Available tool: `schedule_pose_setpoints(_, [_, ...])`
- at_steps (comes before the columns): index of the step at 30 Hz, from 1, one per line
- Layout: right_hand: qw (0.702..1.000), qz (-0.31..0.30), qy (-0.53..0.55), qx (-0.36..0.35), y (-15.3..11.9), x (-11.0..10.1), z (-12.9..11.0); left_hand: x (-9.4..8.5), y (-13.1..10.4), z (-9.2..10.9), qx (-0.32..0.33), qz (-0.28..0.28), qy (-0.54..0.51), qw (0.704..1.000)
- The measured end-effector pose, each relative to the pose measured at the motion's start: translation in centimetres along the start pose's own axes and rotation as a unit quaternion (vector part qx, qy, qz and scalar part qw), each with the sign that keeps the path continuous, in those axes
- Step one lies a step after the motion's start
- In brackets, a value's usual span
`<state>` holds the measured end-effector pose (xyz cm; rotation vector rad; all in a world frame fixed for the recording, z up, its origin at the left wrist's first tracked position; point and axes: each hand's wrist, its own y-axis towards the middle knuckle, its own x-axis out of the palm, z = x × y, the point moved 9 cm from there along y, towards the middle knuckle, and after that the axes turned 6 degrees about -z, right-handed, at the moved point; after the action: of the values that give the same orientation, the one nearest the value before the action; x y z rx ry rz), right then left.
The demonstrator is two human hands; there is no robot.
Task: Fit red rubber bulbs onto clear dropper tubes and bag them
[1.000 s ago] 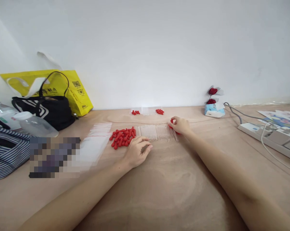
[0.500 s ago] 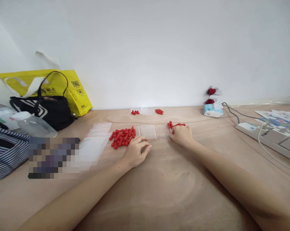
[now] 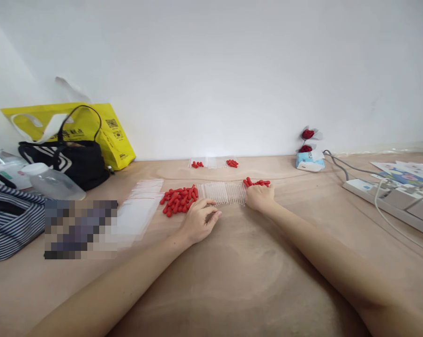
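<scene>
My right hand (image 3: 259,197) bends at the right end of a row of thin clear sticks (image 3: 220,193), in the middle of the wooden tabletop (image 3: 232,271), nearer its far edge than the edge on my side. From those fingers the row lies to the left, its long axis running left to right, roughly along the far edge; each stick points away from me, toward the wall (image 3: 211,84).

My right hand is the nearer to the row's right end, its fingers curled under and their tips hidden, so whether they are pinched together or hold a stick I cannot tell. My left hand (image 3: 200,223) rests by the row's near left corner, thumb and forefinger apart, with nothing seen between them.

The sticks are slender, pale and see-through, laid close side by side, with small knobbed near ends. Glossy red pieces, rounded and bulb-ended, flank them: a large heap (image 3: 178,201) to the left, beside my left fingers, and a smaller cluster (image 3: 256,182) just beyond my right knuckles. Flat clear bags (image 3: 136,213) lie farther left on the tabletop.
</scene>
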<state>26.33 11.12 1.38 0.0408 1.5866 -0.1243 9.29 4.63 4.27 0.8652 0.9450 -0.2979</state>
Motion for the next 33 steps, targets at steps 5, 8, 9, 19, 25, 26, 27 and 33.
schedule_pose_setpoints(5, [0.998,-0.049,0.003,0.028,-0.1,0.5,0.3,0.0,0.0,0.0,-0.012,-0.006,-0.001,1.000])
schedule_pose_setpoints(8, [0.998,-0.045,0.021,0.032,-0.3,-0.1,0.8,0.0,0.0,-0.1,-0.015,-0.006,-0.010,1.000])
schedule_pose_setpoints(9, [0.999,-0.035,0.029,0.030,-0.3,-0.4,0.8,0.0,0.0,-0.1,-0.015,-0.005,-0.015,1.000])
schedule_pose_setpoints(19, [0.942,0.059,0.220,-0.247,-5.9,-2.1,-8.1,1.0,0.2,-4.2,-0.213,0.009,-0.287,0.934])
schedule_pose_setpoints(25, [0.914,0.113,0.252,-0.297,-6.4,-2.6,-8.5,0.8,0.2,-4.9,-0.249,0.067,-0.399,0.880])
schedule_pose_setpoints(26, [0.915,0.141,0.243,-0.290,-5.5,-3.1,-7.3,0.3,0.2,-5.1,-0.239,0.073,-0.377,0.892])
schedule_pose_setpoints(27, [0.918,0.172,0.234,-0.270,-4.5,-3.6,-5.6,-0.3,0.4,-5.1,-0.221,0.076,-0.340,0.911])
schedule_pose_setpoints(33, [0.948,0.236,0.181,-0.115,2.3,-3.8,7.1,-2.8,0.7,-2.8,-0.026,0.084,-0.064,0.994])
